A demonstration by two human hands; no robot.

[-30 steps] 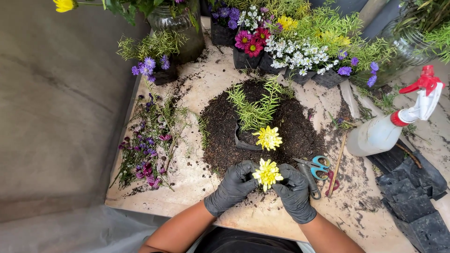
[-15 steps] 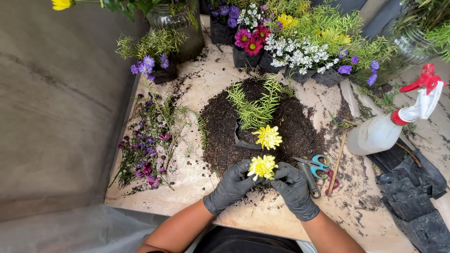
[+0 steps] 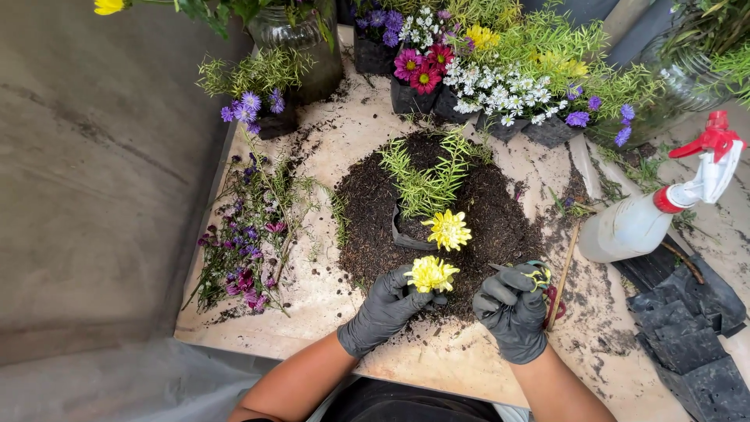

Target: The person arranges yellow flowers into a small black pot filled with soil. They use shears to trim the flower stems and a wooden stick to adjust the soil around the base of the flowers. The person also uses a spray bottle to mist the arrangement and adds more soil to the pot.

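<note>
Left hand in dark glove pinching yellow cut chrysanthemum bloom at near edge of dark soil mound | right hand closed on small scissors | best snipped cleanly below bloom, stem steadied.

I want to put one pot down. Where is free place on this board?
Bare patches: between the soil heap and cut purple flowers; the near edge beside the right hand. Crowded: the far potted flowers, spray bottle, black plastic.
</note>
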